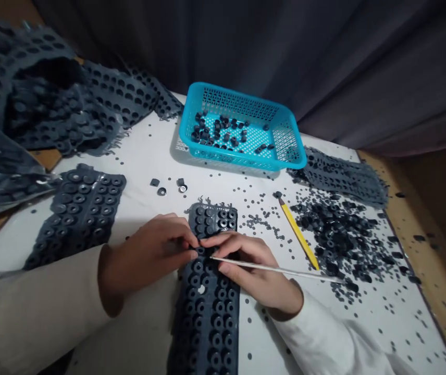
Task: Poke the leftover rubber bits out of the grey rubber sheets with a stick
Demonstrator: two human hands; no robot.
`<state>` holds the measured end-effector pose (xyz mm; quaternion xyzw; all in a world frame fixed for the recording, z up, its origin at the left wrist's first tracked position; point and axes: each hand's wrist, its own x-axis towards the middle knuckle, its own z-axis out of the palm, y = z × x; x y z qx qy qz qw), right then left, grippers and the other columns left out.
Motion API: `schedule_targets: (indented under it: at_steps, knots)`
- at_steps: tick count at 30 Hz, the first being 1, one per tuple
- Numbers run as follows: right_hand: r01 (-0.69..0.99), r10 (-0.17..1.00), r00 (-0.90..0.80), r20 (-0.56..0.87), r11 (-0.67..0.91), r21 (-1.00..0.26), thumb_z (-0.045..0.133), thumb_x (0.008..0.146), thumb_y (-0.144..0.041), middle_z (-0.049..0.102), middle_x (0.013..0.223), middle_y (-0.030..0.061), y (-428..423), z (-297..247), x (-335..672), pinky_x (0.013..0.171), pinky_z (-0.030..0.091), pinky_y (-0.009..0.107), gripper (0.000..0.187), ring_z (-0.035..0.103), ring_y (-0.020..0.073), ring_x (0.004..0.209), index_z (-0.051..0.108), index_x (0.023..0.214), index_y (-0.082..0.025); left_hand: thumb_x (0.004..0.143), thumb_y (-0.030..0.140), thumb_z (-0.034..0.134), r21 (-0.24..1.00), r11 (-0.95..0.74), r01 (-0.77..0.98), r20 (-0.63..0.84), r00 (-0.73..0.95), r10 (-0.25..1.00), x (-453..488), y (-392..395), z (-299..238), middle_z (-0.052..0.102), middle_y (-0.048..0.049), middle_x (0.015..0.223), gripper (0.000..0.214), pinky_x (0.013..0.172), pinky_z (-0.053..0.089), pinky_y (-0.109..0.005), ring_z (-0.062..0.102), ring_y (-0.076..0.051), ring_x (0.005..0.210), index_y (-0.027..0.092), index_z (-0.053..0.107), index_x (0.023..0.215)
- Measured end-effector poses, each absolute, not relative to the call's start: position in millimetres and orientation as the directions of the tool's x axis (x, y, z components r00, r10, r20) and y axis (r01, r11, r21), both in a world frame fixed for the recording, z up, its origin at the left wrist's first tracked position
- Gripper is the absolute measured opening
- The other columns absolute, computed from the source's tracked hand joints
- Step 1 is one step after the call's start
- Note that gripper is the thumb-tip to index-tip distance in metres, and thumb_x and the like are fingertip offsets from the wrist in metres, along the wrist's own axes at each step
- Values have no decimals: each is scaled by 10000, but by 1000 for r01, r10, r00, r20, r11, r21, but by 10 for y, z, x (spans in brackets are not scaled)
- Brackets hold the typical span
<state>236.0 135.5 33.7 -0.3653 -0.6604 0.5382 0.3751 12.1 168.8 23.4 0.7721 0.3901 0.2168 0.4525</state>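
Observation:
A dark rubber sheet (207,307) of moulded rings lies lengthwise on the white table in front of me. My left hand (152,250) rests on its left edge, fingertips pinched on a ring near the sheet's upper part. My right hand (254,271) lies across the sheet and grips a thin white stick (285,270), whose tip points left toward the same spot. Both fingertips nearly meet there.
A blue plastic basket (285,140) with several black rings stands at the back. A yellow pencil (299,234) and a heap of loose rings (340,234) lie to the right. More rubber sheets (78,208) lie at left, with a pile of sheets (51,99) at far left.

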Motion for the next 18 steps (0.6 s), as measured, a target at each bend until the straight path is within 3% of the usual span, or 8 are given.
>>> schedule_targets:
  at_steps: [10, 18]
  knots:
    - [98, 855, -516, 51, 117, -988, 574, 877, -133, 665, 1158, 104, 1349, 305, 2388, 907, 508, 342, 133, 632, 180, 1069, 603, 992, -194, 838, 224, 575, 855, -263, 447, -78, 613, 786, 141, 1692, 264, 583, 38, 735, 87, 737, 368, -267, 525, -130, 739, 204, 609, 761]
    - [86, 859, -505, 91, 155, -984, 565, 876, -117, 679, 1118, 110, 1342, 296, 2380, 893, 523, 347, 133, 642, 182, 1049, 595, 982, -191, 848, 258, 554, 835, -292, 466, -72, 619, 782, 153, 1694, 297, 581, 33, 711, 118, 714, 375, -265, 528, -138, 728, 201, 607, 759]
